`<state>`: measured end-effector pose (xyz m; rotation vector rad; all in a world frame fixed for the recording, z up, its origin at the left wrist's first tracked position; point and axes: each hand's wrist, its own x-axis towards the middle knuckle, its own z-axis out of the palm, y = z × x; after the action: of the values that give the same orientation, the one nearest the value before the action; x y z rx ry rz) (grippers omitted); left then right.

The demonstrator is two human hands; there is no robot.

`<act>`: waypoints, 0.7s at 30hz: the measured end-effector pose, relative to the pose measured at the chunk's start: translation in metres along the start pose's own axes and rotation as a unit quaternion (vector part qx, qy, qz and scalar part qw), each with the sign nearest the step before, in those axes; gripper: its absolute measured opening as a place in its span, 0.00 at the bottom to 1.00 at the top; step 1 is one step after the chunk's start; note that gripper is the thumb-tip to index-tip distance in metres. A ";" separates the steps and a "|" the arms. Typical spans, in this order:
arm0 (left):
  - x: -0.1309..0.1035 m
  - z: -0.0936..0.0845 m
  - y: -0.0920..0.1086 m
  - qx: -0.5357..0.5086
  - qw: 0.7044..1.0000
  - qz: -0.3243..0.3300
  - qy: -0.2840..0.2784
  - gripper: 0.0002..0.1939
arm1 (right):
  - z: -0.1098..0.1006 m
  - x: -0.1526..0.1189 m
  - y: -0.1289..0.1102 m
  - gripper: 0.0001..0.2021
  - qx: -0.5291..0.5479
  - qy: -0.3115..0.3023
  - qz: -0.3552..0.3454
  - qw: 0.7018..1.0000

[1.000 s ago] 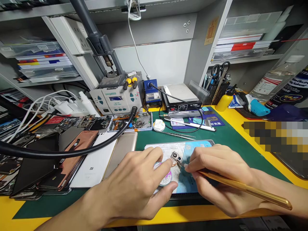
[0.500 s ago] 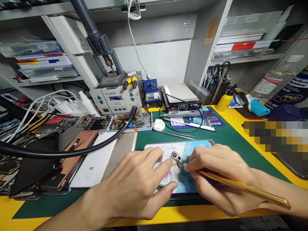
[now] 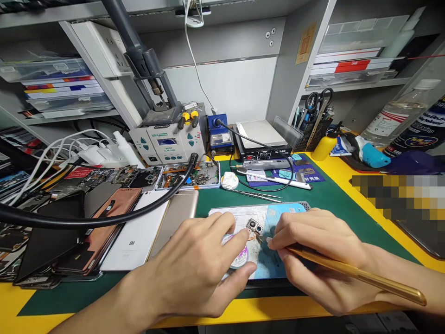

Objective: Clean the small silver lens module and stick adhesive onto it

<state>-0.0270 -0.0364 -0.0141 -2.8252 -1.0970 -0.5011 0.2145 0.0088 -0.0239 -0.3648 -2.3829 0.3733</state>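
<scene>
A small dual camera module (image 3: 255, 225) lies on the white and blue work pad (image 3: 278, 213). My left hand (image 3: 205, 262) rests over the pad, its index fingertip pressed at the module's lower left edge and its thumb apart below. Between that finger and thumb shows a round spool (image 3: 240, 256) with a purple and white label reading CP-2015. My right hand (image 3: 316, 255) is closed in a pen grip on a gold-handled knife (image 3: 361, 272). Its grey metal tip meets the area just below the module, beside an orange strip. The exact contact is too small to make out.
Phone backs (image 3: 134, 236) and boards crowd the left, with a black hose (image 3: 104, 222) arching over them. Behind the pad lie tweezers (image 3: 257, 196), a parts tray (image 3: 208, 174) and a soldering pen (image 3: 274, 179). A yellow bottle (image 3: 325, 144) stands at the back right.
The knife's handle end has swung slightly right and down, with its tip still near the module. My left hand and the module look unmoved.
</scene>
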 end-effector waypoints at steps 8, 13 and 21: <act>0.000 0.000 0.000 -0.006 1.000 0.001 -0.002 0.15 | 0.001 -0.002 0.001 0.13 0.005 0.004 0.005 1.000; 0.000 0.000 0.001 -0.005 1.000 -0.001 -0.005 0.15 | 0.000 -0.002 -0.001 0.12 -0.002 0.003 0.007 1.000; -0.001 0.000 0.000 -0.002 1.000 -0.002 -0.002 0.15 | 0.000 -0.001 -0.001 0.12 -0.004 0.003 0.007 1.000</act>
<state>-0.0277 -0.0369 -0.0149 -2.8307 -1.1026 -0.4984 0.2155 0.0074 -0.0243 -0.3859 -2.3776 0.3675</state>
